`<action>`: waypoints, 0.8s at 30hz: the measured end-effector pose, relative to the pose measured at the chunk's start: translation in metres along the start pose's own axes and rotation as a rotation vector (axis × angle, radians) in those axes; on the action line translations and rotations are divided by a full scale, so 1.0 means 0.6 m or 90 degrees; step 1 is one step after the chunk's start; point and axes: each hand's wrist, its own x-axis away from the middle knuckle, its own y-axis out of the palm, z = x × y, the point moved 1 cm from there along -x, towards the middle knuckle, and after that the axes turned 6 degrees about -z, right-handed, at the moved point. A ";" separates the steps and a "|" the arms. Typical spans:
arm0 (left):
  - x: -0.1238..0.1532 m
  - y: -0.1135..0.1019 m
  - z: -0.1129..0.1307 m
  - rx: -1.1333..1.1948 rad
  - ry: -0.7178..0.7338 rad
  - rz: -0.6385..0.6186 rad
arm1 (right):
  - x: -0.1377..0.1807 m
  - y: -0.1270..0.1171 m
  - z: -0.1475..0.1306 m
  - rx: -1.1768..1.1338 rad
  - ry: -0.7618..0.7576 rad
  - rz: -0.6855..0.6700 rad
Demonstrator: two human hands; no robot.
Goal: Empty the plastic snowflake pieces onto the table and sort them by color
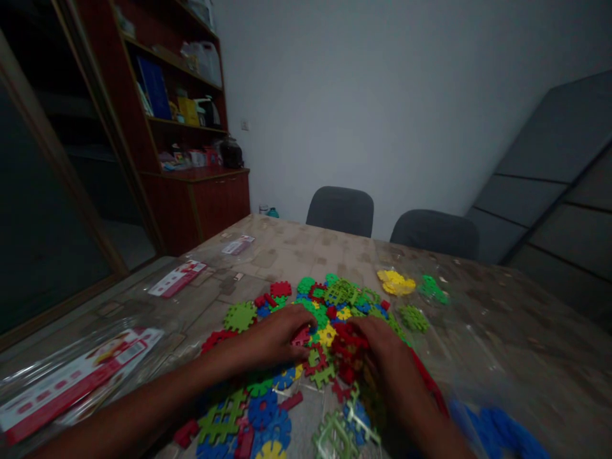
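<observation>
Where toothed plastic pieces (329, 319) litter the table (502, 319): left hand (272, 338) gripping a red piece (301, 336), right hand (387, 357) clutching red lattice pieces (349, 347).

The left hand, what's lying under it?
The left hand rests on the heap of plastic pieces; a red piece shows at its fingers. Pieces directly beneath the palm are covered.
</observation>
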 end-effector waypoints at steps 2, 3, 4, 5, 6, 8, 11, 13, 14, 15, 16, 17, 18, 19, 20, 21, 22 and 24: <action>0.001 -0.002 0.003 0.002 -0.009 -0.008 | 0.002 -0.007 -0.002 0.029 -0.021 -0.052; 0.001 -0.004 0.004 0.003 -0.011 -0.008 | 0.005 -0.009 -0.003 0.031 -0.036 -0.089; 0.001 -0.007 0.005 0.003 -0.012 -0.009 | 0.008 -0.009 -0.002 0.025 -0.055 -0.123; 0.001 -0.009 0.005 0.001 -0.009 -0.009 | 0.011 -0.010 -0.001 0.017 -0.072 -0.143; 0.002 -0.010 0.006 -0.001 -0.006 -0.011 | 0.014 -0.009 0.001 0.012 -0.079 -0.144; 0.002 -0.013 0.005 -0.009 -0.003 -0.020 | 0.017 -0.009 0.005 0.021 -0.063 -0.108; 0.002 -0.014 0.004 -0.015 -0.003 -0.028 | 0.017 -0.006 0.004 0.085 0.012 -0.078; 0.003 -0.014 0.005 -0.011 0.003 -0.025 | 0.015 -0.001 -0.004 0.131 0.040 -0.106; 0.003 -0.015 0.005 -0.011 0.006 -0.025 | 0.015 0.003 -0.009 0.150 0.044 -0.125; 0.004 -0.015 0.005 -0.012 0.006 -0.028 | 0.015 0.007 -0.013 0.163 0.038 -0.138; 0.005 -0.015 0.005 -0.015 0.005 -0.033 | 0.016 0.012 -0.016 0.173 0.025 -0.145; 0.005 -0.016 0.004 -0.017 0.005 -0.037 | 0.018 0.017 -0.017 0.183 0.011 -0.146; 0.006 -0.016 0.003 -0.019 0.006 -0.040 | 0.021 0.022 -0.016 0.192 -0.001 -0.138; 0.006 -0.016 0.002 -0.020 0.008 -0.042 | 0.024 0.027 -0.013 0.202 -0.014 -0.129; 0.005 -0.015 0.000 -0.020 0.012 -0.040 | 0.028 0.032 -0.009 0.208 -0.023 -0.123; 0.005 -0.015 -0.002 -0.022 0.017 -0.036 | 0.033 0.037 -0.004 0.211 -0.026 -0.125; 0.004 -0.014 -0.004 -0.026 0.018 -0.035 | 0.037 0.041 0.000 0.209 -0.024 -0.137; 0.002 -0.013 -0.008 -0.034 0.014 -0.035 | 0.044 0.044 0.003 0.194 -0.009 -0.178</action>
